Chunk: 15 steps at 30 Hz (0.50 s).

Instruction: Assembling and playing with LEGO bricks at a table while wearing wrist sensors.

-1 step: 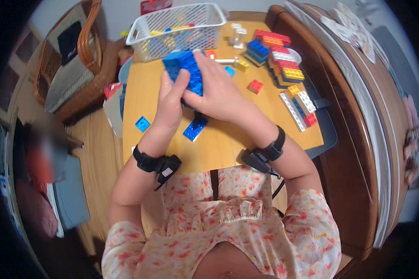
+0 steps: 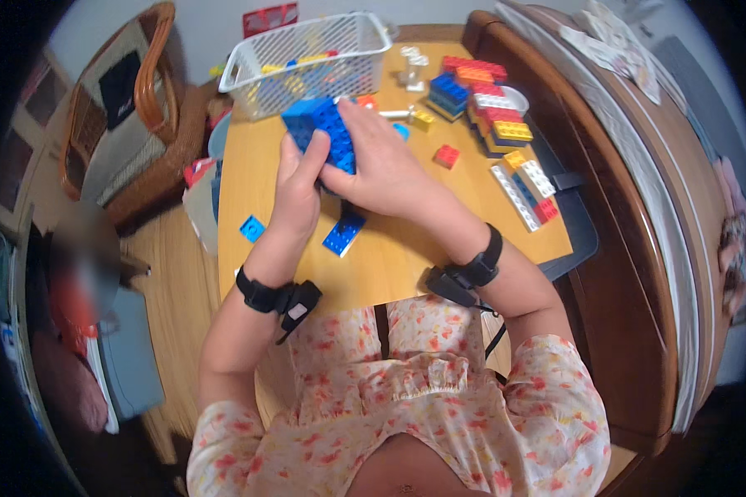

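- Both hands grip the blue brick assembly [image 2: 323, 132] at upper centre of the frame, its length running up and down.
- Left hand [image 2: 297, 195] clasps its lower-left edge; right hand [image 2: 381, 166] covers its right side.
- Loose blue plate [image 2: 344, 234] lies just below both.

I count one white basket [image 2: 307, 62], two loose blue bricks [image 2: 344, 234] [image 2: 252, 228] and one red brick [image 2: 447, 156] nearer me than the basket.

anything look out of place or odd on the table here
Nothing stands out. Both hands, left hand and right hand, hold a blue brick assembly; loose bricks, like the blue brick, lie scattered, which seems normal.
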### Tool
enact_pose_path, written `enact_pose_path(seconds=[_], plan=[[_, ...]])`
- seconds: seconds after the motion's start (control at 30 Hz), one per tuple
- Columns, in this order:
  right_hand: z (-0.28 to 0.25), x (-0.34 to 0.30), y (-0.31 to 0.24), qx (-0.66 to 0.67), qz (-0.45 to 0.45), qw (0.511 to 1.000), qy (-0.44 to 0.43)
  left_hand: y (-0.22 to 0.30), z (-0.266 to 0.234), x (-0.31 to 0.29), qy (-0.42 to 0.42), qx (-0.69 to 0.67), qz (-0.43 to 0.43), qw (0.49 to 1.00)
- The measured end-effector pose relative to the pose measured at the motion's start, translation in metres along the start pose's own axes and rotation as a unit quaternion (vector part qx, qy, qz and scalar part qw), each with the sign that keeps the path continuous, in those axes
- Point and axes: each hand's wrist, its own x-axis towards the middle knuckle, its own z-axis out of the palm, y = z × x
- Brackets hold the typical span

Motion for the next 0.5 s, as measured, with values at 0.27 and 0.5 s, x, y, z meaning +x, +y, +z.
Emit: enact_pose_path(seconds=[0.27,0.5], plan=[[-0.094,-0.005,-0.006,0.159,0.189,0.969,0.012,0.091,0.053,-0.049,-0.028,0.145,0.094,0.985],[-0.215,-0.058,0.051,-0.02,0.277,0.958,0.07,0.15,0.121,-0.147,-0.286,0.123,0.342,0.887]])
